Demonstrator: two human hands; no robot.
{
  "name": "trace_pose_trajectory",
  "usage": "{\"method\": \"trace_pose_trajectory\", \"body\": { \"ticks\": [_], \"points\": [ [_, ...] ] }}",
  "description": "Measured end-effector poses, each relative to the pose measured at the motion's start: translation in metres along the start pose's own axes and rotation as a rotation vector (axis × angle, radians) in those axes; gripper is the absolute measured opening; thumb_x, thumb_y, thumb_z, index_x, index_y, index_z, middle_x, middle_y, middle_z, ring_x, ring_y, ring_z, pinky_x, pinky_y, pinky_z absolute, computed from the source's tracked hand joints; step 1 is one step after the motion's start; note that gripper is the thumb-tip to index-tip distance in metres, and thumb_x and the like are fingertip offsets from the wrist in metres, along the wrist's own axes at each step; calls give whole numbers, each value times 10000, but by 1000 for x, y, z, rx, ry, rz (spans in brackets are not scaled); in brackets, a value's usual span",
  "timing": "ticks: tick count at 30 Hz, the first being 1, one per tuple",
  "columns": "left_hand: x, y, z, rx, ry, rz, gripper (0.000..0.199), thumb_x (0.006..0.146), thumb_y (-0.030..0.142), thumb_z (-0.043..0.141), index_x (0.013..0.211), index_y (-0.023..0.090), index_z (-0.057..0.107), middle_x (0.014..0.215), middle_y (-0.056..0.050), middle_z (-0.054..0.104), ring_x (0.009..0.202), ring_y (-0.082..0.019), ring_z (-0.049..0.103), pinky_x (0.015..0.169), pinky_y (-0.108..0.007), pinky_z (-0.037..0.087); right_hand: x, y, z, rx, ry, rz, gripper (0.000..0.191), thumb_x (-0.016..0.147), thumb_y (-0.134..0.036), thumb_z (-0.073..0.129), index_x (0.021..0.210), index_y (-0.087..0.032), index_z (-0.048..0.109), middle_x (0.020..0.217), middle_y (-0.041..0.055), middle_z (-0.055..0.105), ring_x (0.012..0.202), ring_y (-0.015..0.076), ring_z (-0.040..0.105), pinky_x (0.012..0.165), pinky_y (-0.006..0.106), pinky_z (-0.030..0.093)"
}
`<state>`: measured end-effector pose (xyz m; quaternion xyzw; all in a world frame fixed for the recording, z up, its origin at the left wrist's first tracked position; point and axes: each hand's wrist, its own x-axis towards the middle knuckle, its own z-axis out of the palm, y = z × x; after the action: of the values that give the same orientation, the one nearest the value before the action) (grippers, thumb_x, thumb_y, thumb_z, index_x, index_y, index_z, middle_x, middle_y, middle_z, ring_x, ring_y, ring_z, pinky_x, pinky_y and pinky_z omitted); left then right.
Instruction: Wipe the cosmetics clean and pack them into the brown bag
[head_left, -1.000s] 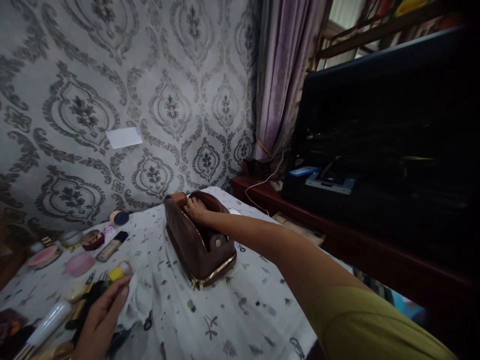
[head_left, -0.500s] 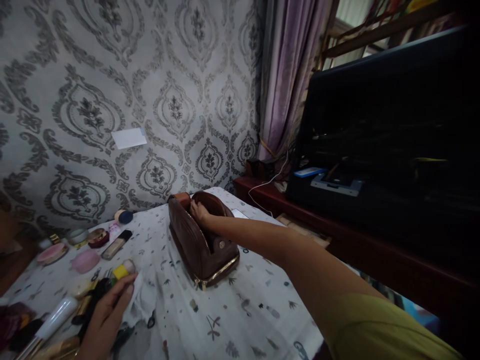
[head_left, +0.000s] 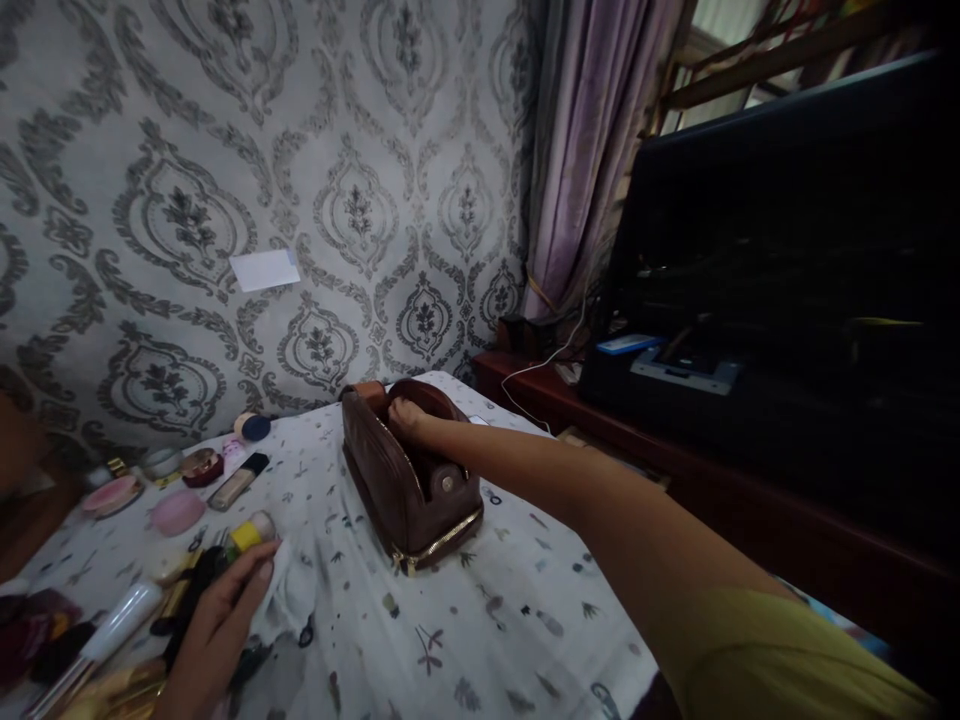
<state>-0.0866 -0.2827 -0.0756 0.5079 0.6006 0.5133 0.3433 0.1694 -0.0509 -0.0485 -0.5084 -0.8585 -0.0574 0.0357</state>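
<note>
A brown zippered bag [head_left: 382, 485] stands open on the patterned white sheet [head_left: 450, 620]. Inside its opening is my right hand [head_left: 407, 418], the fingertips hidden by the bag, so what it holds cannot be made out. My left hand [head_left: 225, 620] rests at the lower left among cosmetics, thumb and forefinger close to a white cloth or tissue [head_left: 289, 590]. Whether it pinches that is unclear. Just above its fingertips lies a yellow-banded item [head_left: 247, 533]. Beside the hand are dark and gold tubes [head_left: 176, 600] and a white-handled brush [head_left: 124, 620].
A foundation bottle [head_left: 238, 482], a pink sponge [head_left: 178, 512], a red compact [head_left: 201, 466] and a pink compact [head_left: 112, 496] lie at the left. Part of another person [head_left: 37, 490] shows at the left edge. A large black screen [head_left: 787, 240] stands on a dark red table [head_left: 540, 388].
The view has shifted slightly, moving the scene a little to the right. My right hand's fingers look more curled inside the bag. My left hand stays beside the cosmetics.
</note>
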Motion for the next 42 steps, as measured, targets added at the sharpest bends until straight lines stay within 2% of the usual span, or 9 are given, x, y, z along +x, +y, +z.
{"method": "trace_pose_trajectory", "body": {
  "ticks": [9,14,19,21,25,28,31,36,42],
  "points": [
    [-1,5,-1,4,-35,5,539,770,633,641,1115,229,728,1177,-61,734,1182,-297,626,1050,-374,471,-10,-2,-16,-134,-42,21,347,947,-320,601,1263,-177,579,1339,103,566,1178,261,580,982,503,495],
    [2,0,-2,-3,-17,23,515,774,622,641,1099,233,734,1144,-57,744,1186,-296,622,1041,-373,477,-20,-7,-32,-91,-90,-26,307,842,-98,641,1137,-173,681,1404,154,547,1378,324,412,1121,565,316],
    [15,-13,-9,1,-76,8,582,696,662,685,1040,196,737,1108,-74,746,1148,-304,634,974,-348,511,-30,-15,-68,1,-81,-55,228,803,-97,617,969,-188,745,1137,131,707,1095,271,629,925,377,480],
    [17,-13,-10,-9,-90,12,587,706,658,676,1053,188,728,1119,-75,738,1129,-299,637,951,-333,513,-34,-18,-92,31,-35,-37,178,857,-165,586,929,-172,748,984,107,735,927,228,667,791,288,483],
    [14,-2,-9,33,-134,59,523,760,613,634,1047,186,727,1098,-76,736,1067,-280,645,941,-328,492,-46,-33,-140,56,186,67,338,972,-317,443,999,-117,715,1000,135,711,937,236,629,724,274,416],
    [15,3,-8,66,-159,112,477,724,580,654,967,178,740,1025,-81,745,1019,-287,648,917,-341,491,-63,-60,-155,158,335,46,365,979,-383,440,920,-143,709,826,54,689,802,176,602,668,240,362],
    [17,0,-8,80,-149,182,396,778,512,618,956,179,738,977,-67,743,997,-269,646,917,-337,477,-86,-97,-144,359,388,-95,347,960,-382,481,762,-171,673,667,-5,615,643,127,534,595,220,307],
    [20,-6,-8,12,-170,236,338,851,433,568,1005,173,719,971,-62,731,956,-237,636,912,-328,462,-115,-156,-86,553,259,-242,322,937,-344,501,664,-212,607,556,-15,549,530,134,467,543,256,253],
    [24,-11,-9,-71,-118,220,313,838,412,577,965,160,714,888,-51,709,892,-217,629,856,-308,473,-118,-197,-14,911,252,-201,362,960,-389,369,663,-235,507,585,-4,534,553,159,488,568,261,331]
  ]
}}
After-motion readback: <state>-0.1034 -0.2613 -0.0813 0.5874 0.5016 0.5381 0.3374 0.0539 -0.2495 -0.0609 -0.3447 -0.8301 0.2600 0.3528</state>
